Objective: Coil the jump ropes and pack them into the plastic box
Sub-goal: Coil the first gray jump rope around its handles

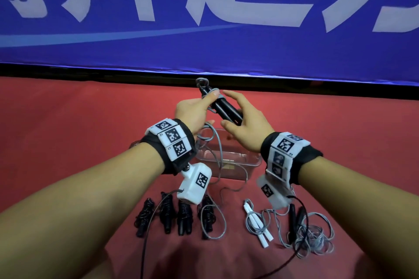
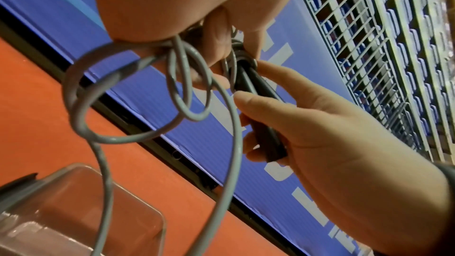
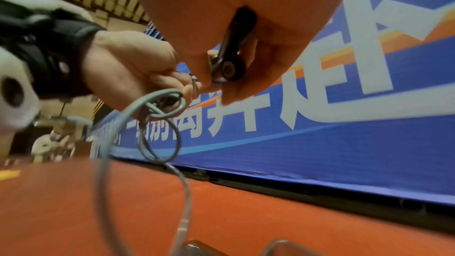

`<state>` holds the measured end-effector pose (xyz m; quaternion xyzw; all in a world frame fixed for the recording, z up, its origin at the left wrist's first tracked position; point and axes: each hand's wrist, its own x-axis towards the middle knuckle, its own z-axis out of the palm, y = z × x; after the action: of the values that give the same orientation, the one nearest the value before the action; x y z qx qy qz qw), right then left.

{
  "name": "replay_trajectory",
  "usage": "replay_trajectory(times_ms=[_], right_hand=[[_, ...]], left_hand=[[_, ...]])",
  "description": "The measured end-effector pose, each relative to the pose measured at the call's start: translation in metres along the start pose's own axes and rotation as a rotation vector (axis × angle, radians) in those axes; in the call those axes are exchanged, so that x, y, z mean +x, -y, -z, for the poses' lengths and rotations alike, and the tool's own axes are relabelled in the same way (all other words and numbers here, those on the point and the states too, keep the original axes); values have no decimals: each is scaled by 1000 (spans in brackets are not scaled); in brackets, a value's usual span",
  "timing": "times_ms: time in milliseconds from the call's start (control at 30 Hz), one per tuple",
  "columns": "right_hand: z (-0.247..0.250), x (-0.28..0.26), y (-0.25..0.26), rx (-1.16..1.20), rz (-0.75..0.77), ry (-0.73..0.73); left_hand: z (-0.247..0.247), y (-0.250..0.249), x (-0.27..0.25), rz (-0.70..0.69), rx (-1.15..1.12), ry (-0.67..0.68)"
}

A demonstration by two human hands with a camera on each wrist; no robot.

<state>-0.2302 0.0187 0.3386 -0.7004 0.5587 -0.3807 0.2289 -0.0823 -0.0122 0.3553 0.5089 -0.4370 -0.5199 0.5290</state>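
Note:
Two black jump rope handles (image 1: 224, 108) are held side by side in the air above the clear plastic box (image 1: 254, 162). My right hand (image 1: 226, 108) grips their lower end between thumb and fingers. My left hand (image 1: 207, 106) holds their upper end, thumb pressing grey rope (image 1: 205, 88) wound round them. In the left wrist view, rope loops (image 2: 138, 94) hang from the left hand beside the handles (image 2: 261, 116), above the box (image 2: 81, 211). The right wrist view shows the handle ends (image 3: 231, 67) and the rope (image 3: 160, 124) trailing down.
On the red cloth near me lie several black coiled ropes (image 1: 184, 217) in a row, a white-handled rope (image 1: 256, 222) and a tangled grey rope with black handles (image 1: 303, 229). A blue banner (image 1: 204, 41) stands behind the cloth.

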Motion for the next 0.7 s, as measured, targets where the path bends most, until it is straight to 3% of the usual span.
replay_trajectory(times_ms=[100, 167, 233, 333, 467, 700], right_hand=[[7, 2, 9, 546, -330, 155], [13, 2, 15, 705, -483, 245], [16, 2, 15, 768, -522, 313], [14, 3, 12, 741, -487, 314], [13, 7, 4, 658, -377, 208], [16, 14, -9, 336, -133, 25]], left_hand=[[3, 0, 1, -5, -8, 39], [4, 2, 2, -12, -20, 80], [5, 2, 3, -16, -28, 115], [6, 2, 3, -13, -13, 144], [7, 6, 3, -18, 72, 175], [9, 12, 3, -19, 198, 232]])
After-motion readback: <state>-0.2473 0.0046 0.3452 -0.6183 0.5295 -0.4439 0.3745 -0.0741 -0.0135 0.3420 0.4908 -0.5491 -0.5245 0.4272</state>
